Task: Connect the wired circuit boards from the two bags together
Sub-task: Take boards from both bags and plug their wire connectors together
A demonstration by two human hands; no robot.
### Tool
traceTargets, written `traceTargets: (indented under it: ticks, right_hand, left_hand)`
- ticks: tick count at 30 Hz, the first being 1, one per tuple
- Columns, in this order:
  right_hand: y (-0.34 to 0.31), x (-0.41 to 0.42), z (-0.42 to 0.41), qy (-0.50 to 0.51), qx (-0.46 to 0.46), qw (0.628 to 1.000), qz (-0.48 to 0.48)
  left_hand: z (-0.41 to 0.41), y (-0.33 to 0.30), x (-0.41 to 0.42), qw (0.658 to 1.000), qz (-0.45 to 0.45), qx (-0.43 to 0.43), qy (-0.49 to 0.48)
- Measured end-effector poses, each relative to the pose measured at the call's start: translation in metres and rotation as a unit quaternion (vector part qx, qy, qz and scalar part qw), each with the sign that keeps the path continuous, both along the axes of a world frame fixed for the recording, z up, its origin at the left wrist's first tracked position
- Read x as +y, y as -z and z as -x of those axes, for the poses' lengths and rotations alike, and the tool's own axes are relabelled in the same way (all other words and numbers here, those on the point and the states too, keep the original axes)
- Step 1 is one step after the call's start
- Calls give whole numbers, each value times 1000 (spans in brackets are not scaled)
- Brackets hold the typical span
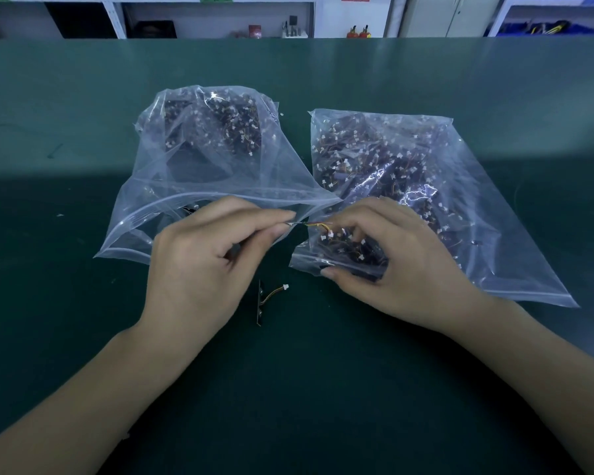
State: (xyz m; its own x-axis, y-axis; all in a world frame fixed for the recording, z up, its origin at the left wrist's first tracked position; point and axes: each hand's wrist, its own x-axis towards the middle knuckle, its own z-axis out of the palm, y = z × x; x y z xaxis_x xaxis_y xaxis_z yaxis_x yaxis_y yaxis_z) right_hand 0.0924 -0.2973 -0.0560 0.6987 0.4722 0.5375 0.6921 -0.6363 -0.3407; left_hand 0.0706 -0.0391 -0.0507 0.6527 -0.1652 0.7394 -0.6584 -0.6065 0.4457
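A dark green bench (pixel 83 80) is filling most of the view, with a paler band of light lying across its far half. Behind it, white shelving (pixel 117 18) is standing along the wall, holding small red items (pixel 254 30) and blue bins (pixel 528 27).

Two bare hands, left hand (pixel 199 265), right hand (pixel 395 265), bare forearms, short plain nails

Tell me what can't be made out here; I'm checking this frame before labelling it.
Head view only:
- Whether the connectors are mated: left hand and right hand fingertips cover the join; only thin wires show.
- Board count in either bag: glare, crumpled plastic.
- Loose board markings: too small.
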Motion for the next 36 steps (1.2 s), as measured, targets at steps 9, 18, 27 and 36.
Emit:
traceTargets:
  ticks: [9, 18, 27, 36]
  right_hand:
    - [-4, 3, 4, 31, 26, 996, -74]
    - [-4, 6, 7, 14, 9, 994, -105]
    - [-4, 8, 7, 13, -16, 993, -116]
    - [1, 13, 9, 21, 25, 998, -50]
  left_hand:
    - [3, 2, -5, 995, -62, 39, 63]
    - [1, 1, -13, 994, -108, -14, -18]
    - [4, -5, -28, 967, -215, -119, -62]
    - [5, 3, -29, 943, -325, -14, -62]
